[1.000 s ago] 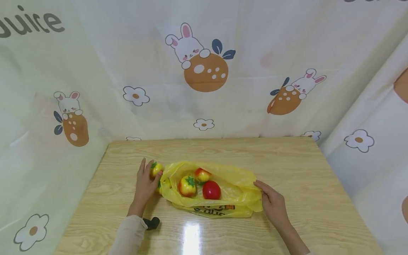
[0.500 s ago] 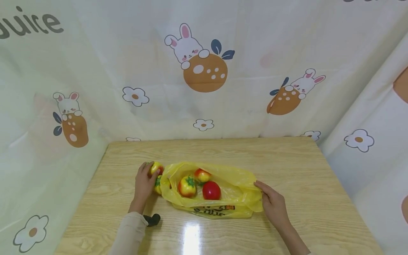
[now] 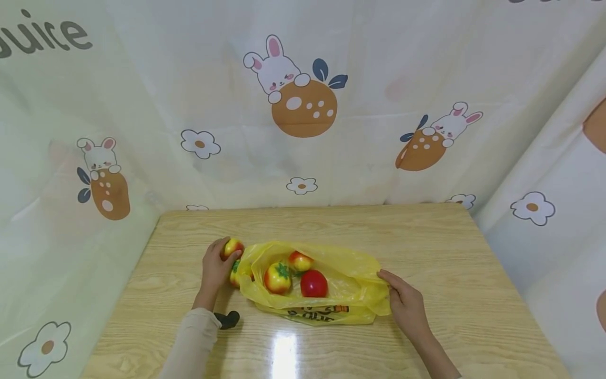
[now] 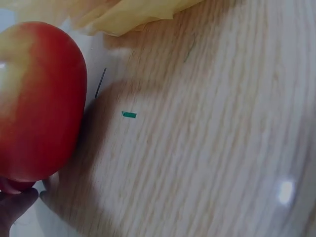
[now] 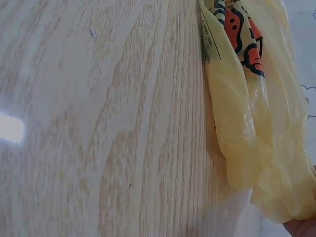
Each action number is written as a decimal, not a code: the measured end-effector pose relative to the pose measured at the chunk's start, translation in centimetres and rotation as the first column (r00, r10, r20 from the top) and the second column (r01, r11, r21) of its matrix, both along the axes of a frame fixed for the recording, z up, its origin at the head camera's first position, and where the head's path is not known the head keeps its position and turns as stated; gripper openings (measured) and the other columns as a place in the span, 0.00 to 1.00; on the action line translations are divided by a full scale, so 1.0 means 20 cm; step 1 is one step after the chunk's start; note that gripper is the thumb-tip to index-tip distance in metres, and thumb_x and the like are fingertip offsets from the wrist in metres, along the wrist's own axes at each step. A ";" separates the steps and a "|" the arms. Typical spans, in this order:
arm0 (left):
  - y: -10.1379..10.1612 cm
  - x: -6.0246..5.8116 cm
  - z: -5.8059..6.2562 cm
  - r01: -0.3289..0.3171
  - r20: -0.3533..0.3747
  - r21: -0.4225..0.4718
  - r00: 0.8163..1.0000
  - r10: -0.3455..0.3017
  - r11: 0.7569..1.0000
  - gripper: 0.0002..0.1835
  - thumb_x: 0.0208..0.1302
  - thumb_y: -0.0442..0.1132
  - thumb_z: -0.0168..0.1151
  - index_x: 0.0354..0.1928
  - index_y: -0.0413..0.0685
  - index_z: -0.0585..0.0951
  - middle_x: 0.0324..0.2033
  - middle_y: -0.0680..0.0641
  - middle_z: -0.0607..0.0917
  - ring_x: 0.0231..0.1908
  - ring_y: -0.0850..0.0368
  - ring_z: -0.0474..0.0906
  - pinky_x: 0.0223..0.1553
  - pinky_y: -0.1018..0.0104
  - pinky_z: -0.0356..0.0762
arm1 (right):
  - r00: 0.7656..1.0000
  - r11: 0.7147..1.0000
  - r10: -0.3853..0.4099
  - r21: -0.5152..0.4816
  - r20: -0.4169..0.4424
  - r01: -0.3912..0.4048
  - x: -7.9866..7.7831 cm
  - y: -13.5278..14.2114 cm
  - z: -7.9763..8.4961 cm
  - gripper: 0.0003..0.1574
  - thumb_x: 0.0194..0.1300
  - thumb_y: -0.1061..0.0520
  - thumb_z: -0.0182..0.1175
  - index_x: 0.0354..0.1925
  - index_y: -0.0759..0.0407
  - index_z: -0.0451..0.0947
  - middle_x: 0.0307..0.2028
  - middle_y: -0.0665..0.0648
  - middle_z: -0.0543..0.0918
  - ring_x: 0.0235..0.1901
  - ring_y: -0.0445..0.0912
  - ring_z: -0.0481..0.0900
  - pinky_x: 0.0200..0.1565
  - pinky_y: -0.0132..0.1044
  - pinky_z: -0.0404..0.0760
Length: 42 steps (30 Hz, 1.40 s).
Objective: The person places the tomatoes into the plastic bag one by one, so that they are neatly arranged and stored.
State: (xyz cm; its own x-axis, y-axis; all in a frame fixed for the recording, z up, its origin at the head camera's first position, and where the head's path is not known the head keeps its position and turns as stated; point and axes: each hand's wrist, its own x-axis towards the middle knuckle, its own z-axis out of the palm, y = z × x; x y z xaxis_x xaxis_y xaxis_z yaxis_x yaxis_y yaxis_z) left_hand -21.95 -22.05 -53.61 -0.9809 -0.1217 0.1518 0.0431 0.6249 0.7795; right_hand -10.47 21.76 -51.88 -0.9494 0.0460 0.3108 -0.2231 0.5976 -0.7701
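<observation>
My left hand holds a yellow-and-red fruit between thumb and fingers, just beyond the left end of a yellow plastic bag. Below it lies a second such fruit with a green leafy top, partly behind the bag's edge. One large red-and-yellow fruit shows in the left wrist view; which of the two it is, I cannot tell. Inside the bag's wide mouth sit two yellow-and-red fruits and a red round fruit. My right hand pinches the bag's right edge, fingertips partly hidden.
Everything lies on a light wood-grain table. A patterned curtain surrounds it at the back and sides. Beside the left wrist a black device sticks out. Tiny green scraps lie on the surface near the fruit.
The left hand has closed around the upper fruit and turned it, so its leafy top no longer shows. It has shifted slightly away from me. Bag and right hand stay put.
</observation>
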 end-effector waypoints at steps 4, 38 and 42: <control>-0.03 0.00 -0.02 -0.006 -0.039 -0.010 0.999 0.006 1.000 0.29 0.63 0.41 0.67 0.64 0.37 0.73 0.62 0.33 0.74 0.62 0.35 0.69 0.65 0.42 0.66 | 1.000 1.000 0.012 -0.011 -0.005 -0.012 0.00 0.00 0.00 0.25 0.65 0.79 0.45 0.56 0.69 0.78 0.57 0.68 0.79 0.58 0.63 0.76 0.50 0.07 0.61; 0.37 0.17 0.51 0.180 -0.645 -0.230 0.707 -0.288 0.956 0.33 0.51 0.26 0.73 0.62 0.35 0.75 0.68 0.29 0.65 0.61 0.35 0.72 0.57 0.56 0.75 | 1.000 1.000 0.012 0.002 0.002 -0.012 0.00 -0.01 0.00 0.24 0.66 0.78 0.46 0.55 0.70 0.79 0.57 0.68 0.80 0.59 0.63 0.75 0.52 0.07 0.58; 0.40 0.19 0.51 0.226 -0.610 -0.252 0.718 -0.336 0.941 0.33 0.52 0.28 0.72 0.63 0.37 0.75 0.68 0.31 0.65 0.62 0.37 0.72 0.56 0.55 0.77 | 1.000 1.000 0.009 0.008 -0.018 -0.008 -0.02 -0.01 -0.01 0.24 0.65 0.79 0.47 0.55 0.69 0.79 0.56 0.68 0.80 0.58 0.63 0.76 0.52 0.08 0.59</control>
State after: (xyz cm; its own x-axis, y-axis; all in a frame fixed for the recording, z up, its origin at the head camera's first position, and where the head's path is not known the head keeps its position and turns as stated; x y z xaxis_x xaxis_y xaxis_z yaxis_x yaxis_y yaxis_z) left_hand -18.21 -14.04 -43.48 -0.6318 0.2216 0.7428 0.6855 0.6071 0.4019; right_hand -10.78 21.51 -52.08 -0.9439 0.0355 0.3284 -0.2423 0.6016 -0.7612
